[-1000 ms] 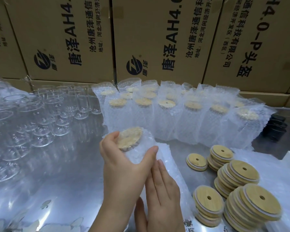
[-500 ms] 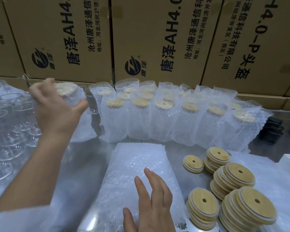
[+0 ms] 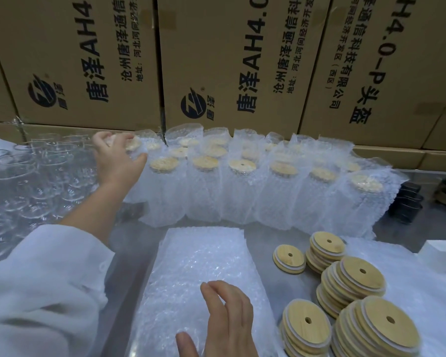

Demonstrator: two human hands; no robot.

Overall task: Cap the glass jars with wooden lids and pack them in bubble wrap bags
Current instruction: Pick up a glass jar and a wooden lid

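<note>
Far left, sleeved left arm stretched out, left hand point(image 3: 116, 161) curled tight over the lid end of a bagged jar point(image 3: 137, 146), at the left end of the bagged row. Near centre, right hand point(image 3: 227, 320) relaxed, fingers straight, over the bubble wrap bags point(image 3: 198, 258). Near right, wooden lids point(image 3: 353, 276) in stacks.

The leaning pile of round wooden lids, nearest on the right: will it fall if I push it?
Probably it slides apart: the leaning pile of round wooden lids is staggered, each disc offset from the one below. Being flat, thin discs, they likely feel stiff and light, and one landing on edge might roll.
</note>
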